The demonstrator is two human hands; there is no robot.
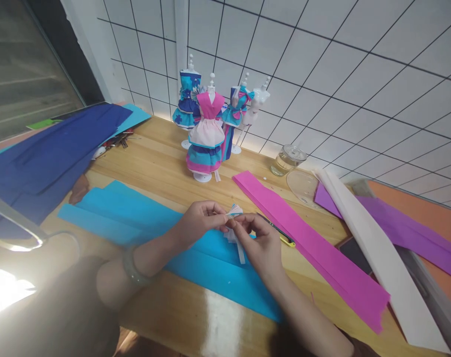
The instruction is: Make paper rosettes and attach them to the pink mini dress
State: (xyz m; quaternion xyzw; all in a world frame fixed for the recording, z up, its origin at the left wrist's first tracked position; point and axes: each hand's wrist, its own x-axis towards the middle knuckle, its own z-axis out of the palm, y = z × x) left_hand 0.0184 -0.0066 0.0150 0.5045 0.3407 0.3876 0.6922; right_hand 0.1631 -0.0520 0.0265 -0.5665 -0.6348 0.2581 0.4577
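Note:
Both hands meet above a sheet of bright blue crepe paper [206,267] on the wooden table. My left hand [201,220], with a bangle on its wrist, pinches a small gathered paper piece [235,210], white with blue edging, fanned out at the top. From the other side my right hand [260,243] closes its thumb and fingers on the same piece. White strips hang below the fingertips. The exact pinch point is partly hidden by the fingers.
Small mannequins in paper dresses [206,129] stand at the back by a tiled wall. Right of them is a lidded glass cup [287,159]. Pink [310,248], white [389,253] and purple paper lie at right, near a yellow-black cutter [287,241]. Dark blue paper [50,163] lies left.

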